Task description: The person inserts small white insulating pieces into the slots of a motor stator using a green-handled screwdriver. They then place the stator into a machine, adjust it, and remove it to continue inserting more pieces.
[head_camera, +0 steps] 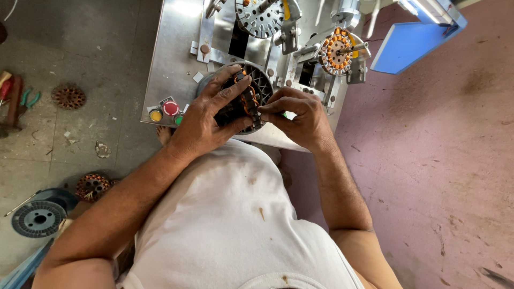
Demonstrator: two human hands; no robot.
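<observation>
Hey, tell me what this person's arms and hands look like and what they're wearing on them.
Both arms are bare from the shoulder down: no sleeves reach the forearms, and there are no gloves, watch, rings or bands to be seen. The left hand and right hand are bare, with short nails. The person wears a white sleeveless top with a few small brownish stains.

- Tabletop (171,59): bare metal plate, carrying three round push buttons at its near left corner: yellow (156,115), red (171,108), green (178,120).
- Two fixtures stand on it: one holds a grey toothed disc (261,17), the other an orange-wound stator (335,51).
- Floor (80,134), left: grey concrete, with a rusty stator core (68,97), pliers (29,99), a wound stator (92,187) and a grey wire spool (38,218).
</observation>
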